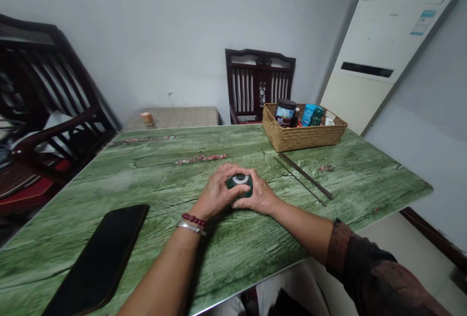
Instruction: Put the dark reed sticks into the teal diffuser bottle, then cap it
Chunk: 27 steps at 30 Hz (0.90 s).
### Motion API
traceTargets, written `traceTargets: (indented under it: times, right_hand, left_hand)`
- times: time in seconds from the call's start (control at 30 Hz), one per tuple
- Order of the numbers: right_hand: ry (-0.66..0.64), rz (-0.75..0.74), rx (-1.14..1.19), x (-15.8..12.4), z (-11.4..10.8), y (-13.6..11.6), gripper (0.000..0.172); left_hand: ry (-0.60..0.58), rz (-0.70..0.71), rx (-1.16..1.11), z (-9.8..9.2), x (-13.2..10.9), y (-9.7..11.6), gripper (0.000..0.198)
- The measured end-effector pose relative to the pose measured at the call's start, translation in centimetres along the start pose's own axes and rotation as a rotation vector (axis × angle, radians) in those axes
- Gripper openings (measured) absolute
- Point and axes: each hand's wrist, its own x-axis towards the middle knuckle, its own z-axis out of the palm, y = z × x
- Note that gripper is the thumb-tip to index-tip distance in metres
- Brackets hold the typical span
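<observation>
Both my hands cup a small dark green round jar [240, 184] with a silvery top, standing on the green wood-patterned table [164, 175]. My left hand [216, 194] wraps round its left side, fingers curled over it. A red bead bracelet and a silver bangle sit on that wrist. My right hand [260, 194] grips the jar's right side with bent fingers. Most of the jar is hidden by my fingers.
A black phone [102, 257] lies at the near left of the table. Dark chopsticks [304, 178] lie to the right of my hands. A wicker basket [302, 135] with jars stands at the far right. A dark wooden chair [259, 84] stands behind the table.
</observation>
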Motion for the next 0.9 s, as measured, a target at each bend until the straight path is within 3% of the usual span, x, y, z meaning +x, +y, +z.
traceTargets:
  times: [0.27, 0.5, 0.77, 0.9]
  right_hand:
    - [-0.019, -0.015, 0.036, 0.2, -0.1, -0.2, 0.079]
    - [0.033, -0.033, -0.005, 0.6, 0.7, 0.3, 0.081]
    - [0.072, -0.086, 0.094, 0.7, 0.9, 0.8, 0.076]
    - [0.031, -0.051, 0.139, 0.7, 0.4, 0.8, 0.082]
  left_hand:
    - [-0.064, -0.199, -0.368, 0.0, -0.6, -0.2, 0.036]
    - [-0.05, -0.267, -0.292, 0.1, -0.9, 0.1, 0.041]
    - [-0.068, -0.249, -0.042, 0.2, -0.6, 0.3, 0.04]
    - [-0.093, -0.265, -0.072, 0.2, -1.0, 0.4, 0.042]
